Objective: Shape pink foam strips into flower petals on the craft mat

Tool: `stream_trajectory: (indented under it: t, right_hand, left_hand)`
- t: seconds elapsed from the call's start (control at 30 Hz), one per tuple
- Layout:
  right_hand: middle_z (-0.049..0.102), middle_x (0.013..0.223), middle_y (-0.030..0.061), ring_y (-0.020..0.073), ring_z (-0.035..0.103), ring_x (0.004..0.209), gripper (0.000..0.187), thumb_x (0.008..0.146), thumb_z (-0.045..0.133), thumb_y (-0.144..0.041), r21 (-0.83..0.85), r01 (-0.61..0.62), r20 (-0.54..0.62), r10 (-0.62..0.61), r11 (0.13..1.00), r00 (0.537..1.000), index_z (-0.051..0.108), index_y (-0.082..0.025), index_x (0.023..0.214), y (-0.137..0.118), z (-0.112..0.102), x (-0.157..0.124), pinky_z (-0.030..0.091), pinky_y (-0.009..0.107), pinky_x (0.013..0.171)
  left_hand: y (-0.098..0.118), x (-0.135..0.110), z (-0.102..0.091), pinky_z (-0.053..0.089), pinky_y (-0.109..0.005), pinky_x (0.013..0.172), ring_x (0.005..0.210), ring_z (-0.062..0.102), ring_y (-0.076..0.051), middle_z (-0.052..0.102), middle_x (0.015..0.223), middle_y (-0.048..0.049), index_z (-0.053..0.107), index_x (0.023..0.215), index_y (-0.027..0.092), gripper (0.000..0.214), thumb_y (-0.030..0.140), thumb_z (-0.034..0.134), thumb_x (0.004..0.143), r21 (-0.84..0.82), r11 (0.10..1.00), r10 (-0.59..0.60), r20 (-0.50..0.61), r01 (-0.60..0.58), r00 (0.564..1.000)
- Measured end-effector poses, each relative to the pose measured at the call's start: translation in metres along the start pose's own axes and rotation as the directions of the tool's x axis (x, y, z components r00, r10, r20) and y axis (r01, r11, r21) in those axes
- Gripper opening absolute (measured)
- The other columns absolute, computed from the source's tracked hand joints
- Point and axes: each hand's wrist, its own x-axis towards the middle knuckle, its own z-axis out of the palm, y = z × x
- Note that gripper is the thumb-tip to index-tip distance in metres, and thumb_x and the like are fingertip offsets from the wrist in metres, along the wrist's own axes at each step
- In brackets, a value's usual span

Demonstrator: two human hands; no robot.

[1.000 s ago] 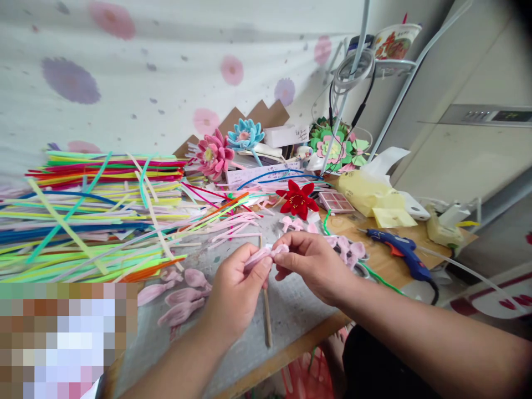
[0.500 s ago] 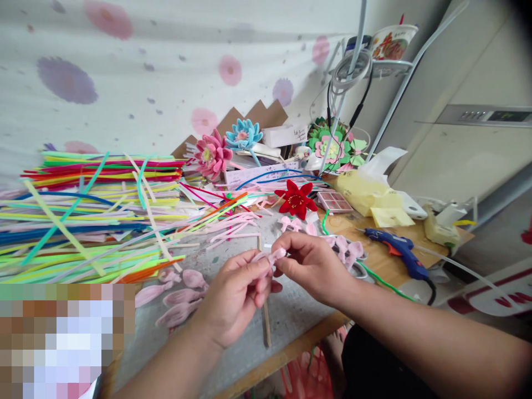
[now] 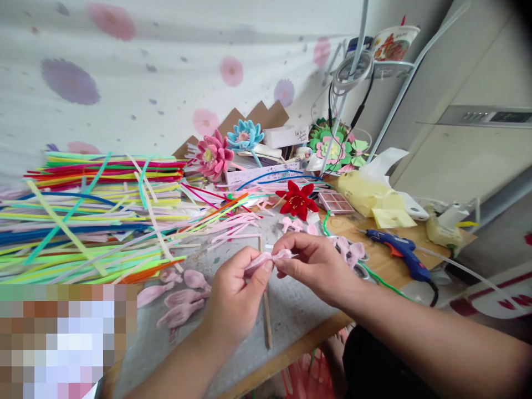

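My left hand and my right hand meet over the grey table top, both pinched on one pale pink pipe-cleaner piece. The left fingers grip its left end, the right thumb and fingers its right end. Just under the hands a thin wooden stick lies on the table. Several finished pink petals lie to the left of my left hand, and more pink petals lie behind my right hand.
A big heap of coloured pipe cleaners fills the left. A red flower, a pink flower and a blue flower stand behind. A blue glue gun lies right, near yellow paper.
The left fingers have shifted their grip along the pink piece and the hands have drawn slightly together again; the piece stays between them. Nothing else on the table has moved.
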Motion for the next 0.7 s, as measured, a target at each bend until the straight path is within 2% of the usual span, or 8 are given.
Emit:
stream_trajectory:
  t: [0.1, 0.2, 0.3, 0.4, 0.47, 0.53, 0.63, 0.7]
  right_hand:
    - [0.058, 0.070, 0.0008, 0.0105, 0.054, 0.062, 0.030, 0.069, 0.071, -0.042, -0.051, -0.013, 0.024, 0.014, 0.999, 1.000, 0.062, -0.015, 0.076, -0.005, -0.004, -0.001, 0.045, 0.023, 0.056]
    - [0.056, 0.062, -0.0012, 0.0085, 0.051, 0.055, 0.032, 0.069, 0.069, -0.044, 0.011, -0.142, 0.074, 0.140, 0.990, 0.987, 0.060, -0.014, 0.071, -0.008, -0.007, -0.001, 0.044, 0.022, 0.051]
    - [0.054, 0.058, -0.0028, 0.0071, 0.050, 0.050, 0.029, 0.068, 0.070, -0.040, 0.121, -0.232, 0.098, 0.221, 0.965, 0.970, 0.059, -0.014, 0.068, -0.006, -0.009, 0.000, 0.044, 0.021, 0.049]
    - [0.054, 0.056, -0.0033, 0.0074, 0.052, 0.049, 0.024, 0.067, 0.071, -0.033, 0.105, -0.230, 0.109, 0.219, 0.967, 0.970, 0.059, -0.013, 0.069, -0.006, -0.009, -0.001, 0.044, 0.021, 0.049]
    - [0.055, 0.057, -0.0028, 0.0080, 0.053, 0.052, 0.021, 0.069, 0.071, -0.031, 0.030, -0.184, 0.110, 0.180, 0.982, 0.978, 0.059, -0.013, 0.071, -0.006, -0.009, -0.002, 0.043, 0.020, 0.050]
    - [0.056, 0.060, -0.0019, 0.0083, 0.054, 0.055, 0.018, 0.070, 0.070, -0.027, -0.063, -0.103, 0.099, 0.109, 0.993, 0.989, 0.058, -0.013, 0.071, -0.007, -0.010, -0.003, 0.042, 0.020, 0.051]
    - [0.054, 0.062, -0.0025, 0.0069, 0.050, 0.054, 0.013, 0.072, 0.067, -0.021, -0.162, 0.012, 0.084, 0.002, 0.987, 0.996, 0.056, -0.014, 0.069, -0.007, -0.011, -0.003, 0.039, 0.018, 0.049]
    - [0.053, 0.060, -0.0033, 0.0061, 0.048, 0.053, 0.013, 0.071, 0.067, -0.019, -0.174, 0.020, 0.107, -0.001, 0.985, 0.994, 0.055, -0.015, 0.069, -0.006, -0.013, -0.001, 0.038, 0.017, 0.048]
  left_hand:
    - [0.001, -0.002, -0.003, 0.037, -0.025, 0.058, 0.059, 0.047, -0.013, 0.052, 0.061, 0.0001, 0.056, 0.067, 0.019, 0.018, 0.022, 0.050, 0.084, 0.298, 0.933, 0.228, -0.050, -0.204, 0.972]
    - [0.001, -0.001, -0.007, 0.042, -0.030, 0.069, 0.070, 0.055, -0.018, 0.061, 0.071, -0.0037, 0.061, 0.075, 0.021, 0.015, 0.014, 0.050, 0.081, 0.498, 0.766, 0.460, 0.019, -0.407, 0.888]
    - [0.000, 0.001, -0.011, 0.042, -0.034, 0.080, 0.073, 0.057, -0.019, 0.064, 0.075, -0.0040, 0.064, 0.083, 0.023, 0.021, 0.007, 0.052, 0.077, 0.580, 0.604, 0.609, 0.107, -0.547, 0.786]
    - [0.000, 0.002, -0.012, 0.041, -0.036, 0.084, 0.073, 0.057, -0.018, 0.065, 0.076, -0.0042, 0.064, 0.086, 0.022, 0.024, 0.003, 0.054, 0.075, 0.583, 0.576, 0.651, 0.097, -0.573, 0.753]
    - [0.000, 0.001, -0.011, 0.040, -0.035, 0.083, 0.074, 0.057, -0.018, 0.064, 0.076, -0.0039, 0.063, 0.085, 0.021, 0.022, 0.004, 0.055, 0.075, 0.541, 0.632, 0.629, 0.061, -0.555, 0.775]
    - [0.000, 0.001, -0.009, 0.041, -0.032, 0.078, 0.073, 0.056, -0.017, 0.062, 0.073, -0.0027, 0.062, 0.079, 0.020, 0.014, 0.008, 0.057, 0.076, 0.457, 0.749, 0.530, 0.019, -0.479, 0.848]
    - [-0.002, 0.000, -0.005, 0.039, -0.026, 0.062, 0.063, 0.050, -0.015, 0.054, 0.064, 0.0003, 0.057, 0.070, 0.020, 0.013, 0.021, 0.055, 0.083, 0.234, 0.949, 0.212, 0.020, -0.211, 0.977]
    - [-0.003, 0.000, -0.003, 0.037, -0.024, 0.055, 0.058, 0.047, -0.013, 0.049, 0.059, 0.0019, 0.054, 0.068, 0.020, 0.021, 0.028, 0.049, 0.086, 0.069, 0.997, 0.041, 0.078, -0.047, 0.996]
